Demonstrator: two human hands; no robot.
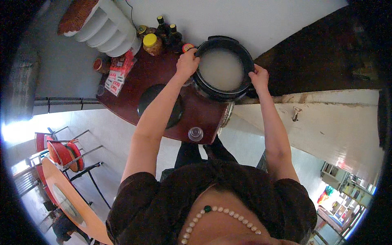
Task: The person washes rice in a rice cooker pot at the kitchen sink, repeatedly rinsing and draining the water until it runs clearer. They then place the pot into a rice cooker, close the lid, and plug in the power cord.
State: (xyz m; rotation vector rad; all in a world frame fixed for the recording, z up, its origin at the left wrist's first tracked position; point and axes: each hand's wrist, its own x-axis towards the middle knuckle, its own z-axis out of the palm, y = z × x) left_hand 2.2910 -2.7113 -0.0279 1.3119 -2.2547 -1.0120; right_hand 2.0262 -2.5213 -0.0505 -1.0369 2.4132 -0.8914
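Note:
A dark inner pot (200, 78) with cloudy whitish liquid (222, 69) in it sits in or just above a black electric cooker (214, 96); how deep it sits I cannot tell. My left hand (188, 63) pinches the pot's left rim. On the opposite side, my right hand (259, 78) grips the right rim between thumb and fingers. A round dark lid (153, 95) lies on the reddish-brown table (128, 101), partly covered by my left forearm. Close to the table's near edge stands a clear glass (195, 134).
Behind my left hand are a yellow-lidded jar (151, 44), dark bottles (175, 38) and a red-lidded jar (187, 47). Red-and-white packets (118, 75) lie beside a white tiered rack (107, 29). A door (321, 122) is at right; stools (65, 154) and a round table (73, 202) are at lower left.

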